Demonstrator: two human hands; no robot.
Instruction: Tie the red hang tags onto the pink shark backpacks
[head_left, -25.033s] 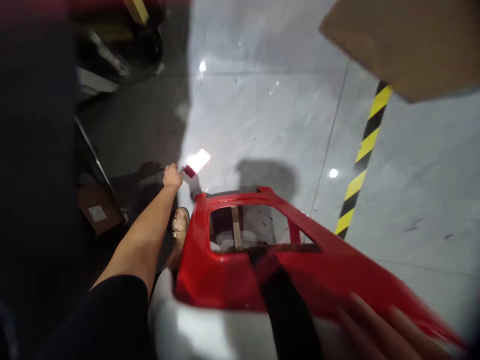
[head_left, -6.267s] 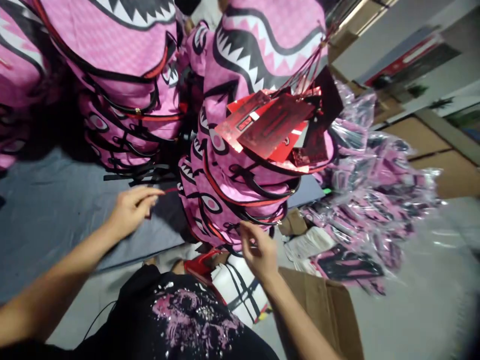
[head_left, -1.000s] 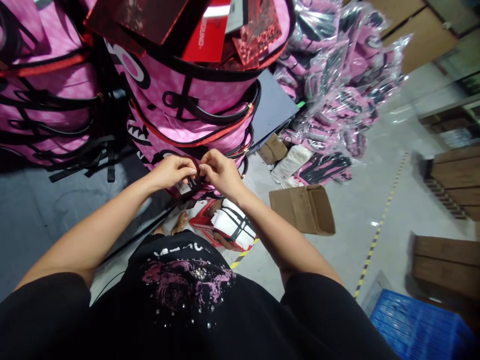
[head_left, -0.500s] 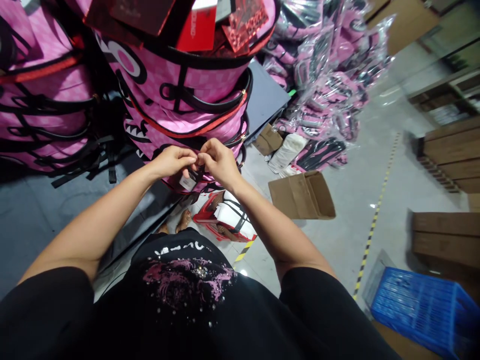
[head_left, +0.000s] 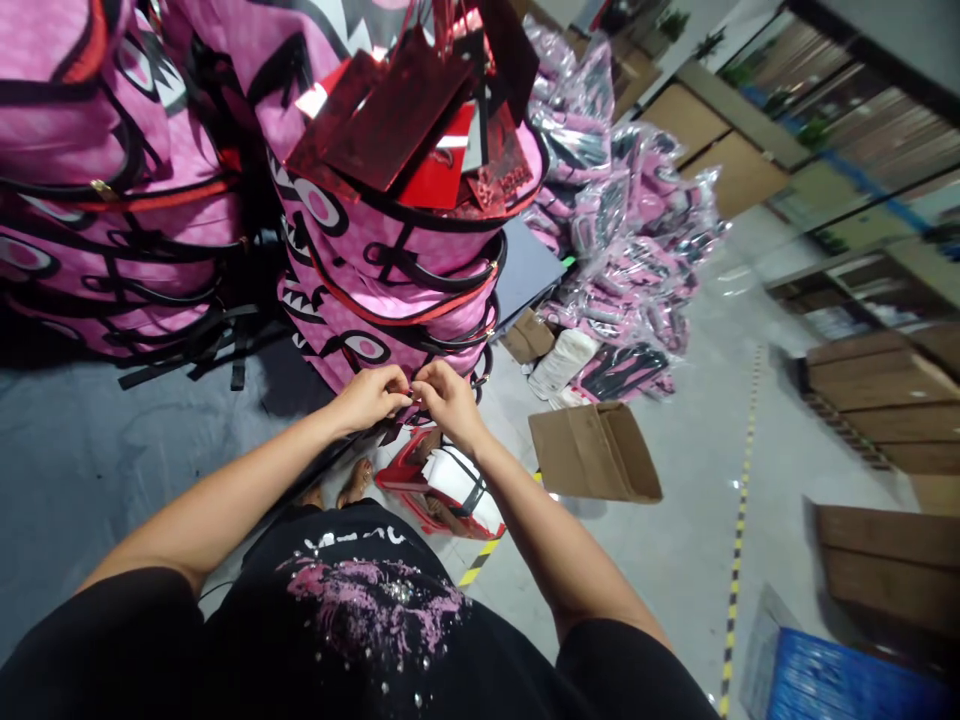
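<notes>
My left hand and my right hand meet with pinched fingertips in front of a stack of pink backpacks. Between them is a small reddish bit, too small to make out clearly. Just under the fingers hangs a dark hang tag, mostly hidden by my hands. The backpacks have black trim, red-edged zips and printed eyes and teeth. On top of the stack lie several dark red hang tags and a bright red card.
More pink backpacks are piled at left on a grey-covered table. Plastic-wrapped backpacks heap up behind on the right. An open cardboard box, a red basket with white contents and a blue crate stand on the floor.
The view has tilted up, so the stack and my hands sit lower in the picture. My hands stay together; the hang tag's white label, visible before, no longer shows.
</notes>
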